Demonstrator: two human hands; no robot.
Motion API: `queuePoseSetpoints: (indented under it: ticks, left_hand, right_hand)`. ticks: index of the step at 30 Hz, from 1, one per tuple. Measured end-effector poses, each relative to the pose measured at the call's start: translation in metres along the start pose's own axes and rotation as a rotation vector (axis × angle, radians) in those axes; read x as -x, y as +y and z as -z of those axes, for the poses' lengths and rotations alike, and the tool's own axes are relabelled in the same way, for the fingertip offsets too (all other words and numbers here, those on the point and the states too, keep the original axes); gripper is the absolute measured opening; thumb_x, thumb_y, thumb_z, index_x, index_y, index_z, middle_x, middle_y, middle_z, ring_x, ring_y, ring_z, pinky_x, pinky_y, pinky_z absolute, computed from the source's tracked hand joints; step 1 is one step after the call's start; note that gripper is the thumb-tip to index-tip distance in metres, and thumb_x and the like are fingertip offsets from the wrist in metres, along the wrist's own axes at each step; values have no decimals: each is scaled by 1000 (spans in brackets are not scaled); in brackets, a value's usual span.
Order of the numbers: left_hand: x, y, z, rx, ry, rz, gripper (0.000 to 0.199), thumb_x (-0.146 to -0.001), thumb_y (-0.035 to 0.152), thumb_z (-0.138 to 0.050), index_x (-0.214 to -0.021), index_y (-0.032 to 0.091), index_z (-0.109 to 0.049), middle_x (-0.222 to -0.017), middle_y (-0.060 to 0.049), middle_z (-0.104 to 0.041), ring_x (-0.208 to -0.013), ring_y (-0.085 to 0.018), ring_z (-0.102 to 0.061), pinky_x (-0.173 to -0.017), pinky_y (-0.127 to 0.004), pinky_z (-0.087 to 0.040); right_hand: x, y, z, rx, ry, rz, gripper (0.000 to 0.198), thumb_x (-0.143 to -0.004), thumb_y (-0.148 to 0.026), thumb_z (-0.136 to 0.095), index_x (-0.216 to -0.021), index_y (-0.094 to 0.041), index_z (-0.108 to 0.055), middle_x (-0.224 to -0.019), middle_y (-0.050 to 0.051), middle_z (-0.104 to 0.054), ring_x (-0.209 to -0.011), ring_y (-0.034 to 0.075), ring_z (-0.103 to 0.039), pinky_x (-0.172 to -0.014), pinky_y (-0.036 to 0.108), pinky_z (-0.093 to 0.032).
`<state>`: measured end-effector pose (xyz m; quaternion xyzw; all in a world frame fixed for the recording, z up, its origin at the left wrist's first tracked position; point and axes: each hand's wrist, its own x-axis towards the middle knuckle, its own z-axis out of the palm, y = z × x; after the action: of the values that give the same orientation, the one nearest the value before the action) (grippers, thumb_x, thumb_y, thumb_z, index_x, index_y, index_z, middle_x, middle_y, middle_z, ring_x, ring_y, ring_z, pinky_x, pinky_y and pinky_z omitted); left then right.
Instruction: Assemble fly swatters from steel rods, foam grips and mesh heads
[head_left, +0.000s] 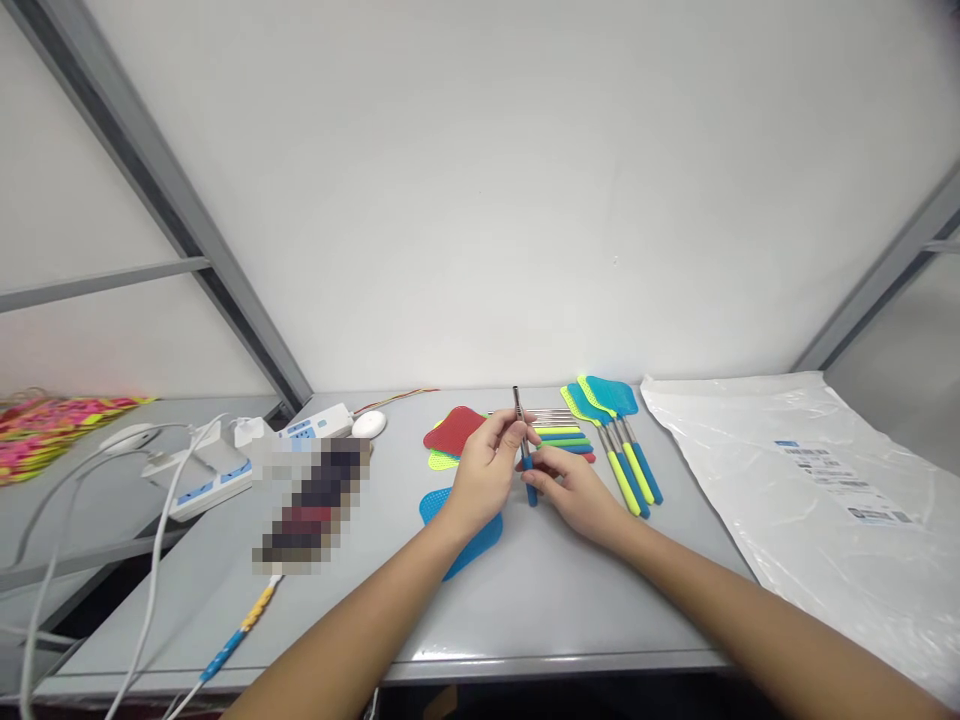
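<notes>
left hand [484, 462], right hand [568, 490] hold blue-handled rod [532, 493] | table's front edge [585, 661] well apart

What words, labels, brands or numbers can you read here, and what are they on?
Nothing is legible.
White plastic package: printed label, too small and blurred to read.
Pixelated object: any text is obscured.
Blue-handled metal rod: no lettering discernible.

Rod [516, 399] shiny metal; tabletop [585, 595] smooth; bag [716, 435] glossy plastic.
</notes>
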<state>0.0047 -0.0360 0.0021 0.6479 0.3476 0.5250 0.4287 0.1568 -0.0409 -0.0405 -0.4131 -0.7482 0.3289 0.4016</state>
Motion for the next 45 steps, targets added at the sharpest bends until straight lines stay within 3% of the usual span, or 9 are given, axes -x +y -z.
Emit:
queuePoseSetpoints:
  ticks: [6,9,16,23,28,32,35,39,45]
  left_hand:
    - [0,1,1,-49,-37,-10,25,-93,38,-46,-102,19,-60,-90,-4,-64,-86,-17,-59,-73,-27,-48]
    - [0,2,1,-87,-51,-32,24,-93,36,-45,-97,19,-61,-89,-4,-66,-85,-17,-60,-77,-28,-47]
    - [-1,6,3,-145,-31,-54,24,-93,37,-45,-96,20,-61,-89,-4,-67,-87,-18,-59,-85,-30,-44]
    - [-1,5,3,-142,-7,-57,25,-93,38,-45,-94,19,-62,-86,-4,-67,-86,-18,-60,-83,-30,-45]
    - [-2,3,5,-158,-21,-71,25,-94,37,-44,-95,19,-61,-86,-4,-67,-88,-18,-60,-84,-30,-45]
    - [-2,2,6,-157,-17,-64,25,-94,37,-45,-95,19,-61,-87,-4,-68,-88,-18,-61,-85,-30,-45]
    - [-3,2,8,-156,-11,-52,24,-93,38,-46,-96,19,-62,-88,-4,-68,-91,-18,-61,-86,-31,-45]
    - [-3,3,7,-157,-20,-42,25,-92,39,-47,-96,20,-62,-88,-4,-68,-91,-19,-61,-86,-31,-45]
    - [-3,2,7,-155,-12,-42,24,-92,39,-49,-97,20,-62,-85,-3,-69,-88,-19,-61,-83,-30,-45]
  right_hand:
    - [-1,1,1,61,-1,44,22,-90,-28,-52,-70,-20,-51,-69,-3,-51,-65,13,-47,-59,25,-35]
    - [-2,2,6,103,-55,42,22,-91,-28,-52,-70,-20,-50,-69,-3,-53,-65,13,-48,-59,25,-35]
    - [1,12,10,437,-241,22,21,-81,-32,-67,-69,-20,-54,-70,-1,-56,-65,14,-50,-55,24,-31]
    - [3,12,3,480,-210,19,23,-84,-32,-63,-68,-19,-54,-73,1,-57,-69,15,-52,-59,26,-31]
    - [-2,12,4,493,-219,-18,24,-81,-37,-67,-68,-20,-57,-66,-1,-55,-62,14,-50,-54,25,-28]
    - [-4,10,17,488,-269,-19,19,-76,-39,-71,-75,-22,-63,-69,-2,-60,-63,14,-52,-53,24,-30]
    - [-2,9,31,543,-289,-16,14,-81,-38,-66,-83,-24,-65,-76,-1,-65,-68,15,-56,-57,24,-33]
    - [-2,14,48,638,-245,-49,16,-88,-32,-54,-79,-23,-63,-83,3,-68,-73,19,-59,-59,27,-34]
    - [-3,20,55,707,-213,-74,15,-88,-30,-53,-79,-23,-63,-84,4,-68,-73,21,-59,-57,28,-33]
